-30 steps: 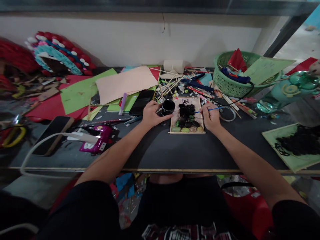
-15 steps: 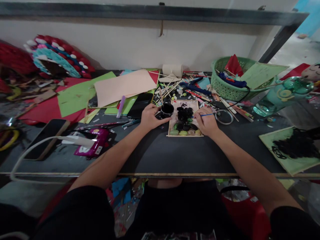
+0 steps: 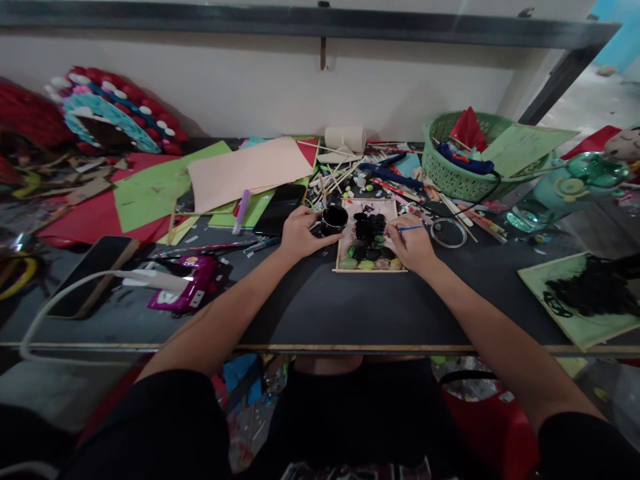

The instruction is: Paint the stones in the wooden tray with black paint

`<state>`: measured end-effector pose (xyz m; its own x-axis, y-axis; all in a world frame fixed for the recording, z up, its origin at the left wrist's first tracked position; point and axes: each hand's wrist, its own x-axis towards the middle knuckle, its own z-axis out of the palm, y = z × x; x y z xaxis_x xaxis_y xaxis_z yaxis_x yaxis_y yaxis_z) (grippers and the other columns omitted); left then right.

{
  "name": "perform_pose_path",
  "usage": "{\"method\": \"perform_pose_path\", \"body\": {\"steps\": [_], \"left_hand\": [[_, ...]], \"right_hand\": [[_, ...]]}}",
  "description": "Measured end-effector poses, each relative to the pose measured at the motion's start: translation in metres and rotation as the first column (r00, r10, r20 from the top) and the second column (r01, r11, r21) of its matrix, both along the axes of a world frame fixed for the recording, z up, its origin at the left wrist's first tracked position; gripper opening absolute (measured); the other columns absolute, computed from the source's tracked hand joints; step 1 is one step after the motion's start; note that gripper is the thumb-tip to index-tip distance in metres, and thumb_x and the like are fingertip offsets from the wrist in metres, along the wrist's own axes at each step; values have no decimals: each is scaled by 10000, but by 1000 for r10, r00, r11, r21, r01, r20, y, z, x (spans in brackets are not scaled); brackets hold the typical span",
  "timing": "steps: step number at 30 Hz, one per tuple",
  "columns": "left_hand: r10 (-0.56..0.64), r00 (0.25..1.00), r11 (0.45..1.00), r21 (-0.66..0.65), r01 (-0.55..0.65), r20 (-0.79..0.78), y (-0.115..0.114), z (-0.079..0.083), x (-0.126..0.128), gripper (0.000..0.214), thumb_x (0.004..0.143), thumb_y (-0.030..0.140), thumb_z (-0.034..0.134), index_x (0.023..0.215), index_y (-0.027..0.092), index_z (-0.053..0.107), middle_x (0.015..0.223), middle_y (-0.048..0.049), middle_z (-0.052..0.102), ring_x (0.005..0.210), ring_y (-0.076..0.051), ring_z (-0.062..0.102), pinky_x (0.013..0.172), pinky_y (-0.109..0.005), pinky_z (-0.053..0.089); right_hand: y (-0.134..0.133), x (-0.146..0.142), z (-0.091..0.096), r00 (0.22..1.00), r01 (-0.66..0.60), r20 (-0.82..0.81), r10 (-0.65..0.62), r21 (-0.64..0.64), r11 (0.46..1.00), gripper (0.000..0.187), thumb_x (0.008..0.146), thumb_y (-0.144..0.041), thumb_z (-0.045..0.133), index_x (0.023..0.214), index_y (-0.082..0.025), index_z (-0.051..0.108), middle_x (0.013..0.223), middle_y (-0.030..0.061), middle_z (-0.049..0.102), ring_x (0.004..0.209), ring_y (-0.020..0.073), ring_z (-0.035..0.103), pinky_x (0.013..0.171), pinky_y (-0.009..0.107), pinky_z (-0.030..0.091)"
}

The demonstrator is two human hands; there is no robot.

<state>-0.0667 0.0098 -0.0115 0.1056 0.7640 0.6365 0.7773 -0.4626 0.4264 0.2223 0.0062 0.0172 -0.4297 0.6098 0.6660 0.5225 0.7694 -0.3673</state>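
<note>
My left hand (image 3: 300, 235) is closed around a small jar of black paint (image 3: 334, 220), held at the left edge of a framed picture (image 3: 345, 265). Pinched in my right hand (image 3: 413, 244) is a thin blue paintbrush (image 3: 412, 228); its tip points left over the picture and is hard to make out. Inside the wooden-edged frame lie several pebbles (image 3: 367, 265), green and yellowish along the bottom row. Above them sit black-painted pebbles (image 3: 369, 227), glossy and bunched together in the middle.
Behind the picture lie loose sticks, blue pliers (image 3: 393, 175) and a paper roll (image 3: 345, 139). A green basket (image 3: 445, 177), a water bottle (image 3: 565, 193) and a tape roll (image 3: 449, 233) stand right. Coloured paper (image 3: 250, 170), phones (image 3: 95, 277) and a purple device (image 3: 185, 287) lie left.
Almost nothing differs. My right hand and the brush have shifted very slightly over the pebbles; my left hand keeps the jar in the same place.
</note>
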Motion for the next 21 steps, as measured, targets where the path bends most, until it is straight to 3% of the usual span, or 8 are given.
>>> {"method": "perform_pose_path", "body": {"steps": [5,9,15,21], "left_hand": [[-1,1000,1000,-1,1,5,1,0,0,617,624,786,756,647,210,535,699,-15,531,674,-182,542,651,-327,485],[7,1000,1000,8,-7,5,1,-1,-1,633,613,799,752,627,215,508,687,-8,527,664,-175,533,641,-318,484],[10,1000,1000,13,-10,-5,1,-3,-2,617,631,793,744,649,210,542,707,-16,532,677,-182,545,652,-325,488],[26,1000,1000,-7,-26,-13,2,-6,-3,606,611,763,781,660,209,540,710,-7,498,686,-178,523,661,-325,482]], "right_hand": [[-1,-2,-1,997,69,27,-68,-27,997,368,1043,-368,341,797,-238,582,804,70,702,838,233,601,804,403,425],[-2,-1,0,993,97,-60,-99,-43,994,410,1045,-403,339,760,-234,581,757,61,690,801,224,608,818,409,431],[2,2,-2,957,55,-263,-123,-251,966,514,1023,-577,341,751,-228,603,718,41,671,722,183,621,743,358,469],[9,8,-4,959,111,-232,-165,-231,967,577,1001,-654,313,714,-229,578,673,38,639,692,186,601,727,366,458]]}}
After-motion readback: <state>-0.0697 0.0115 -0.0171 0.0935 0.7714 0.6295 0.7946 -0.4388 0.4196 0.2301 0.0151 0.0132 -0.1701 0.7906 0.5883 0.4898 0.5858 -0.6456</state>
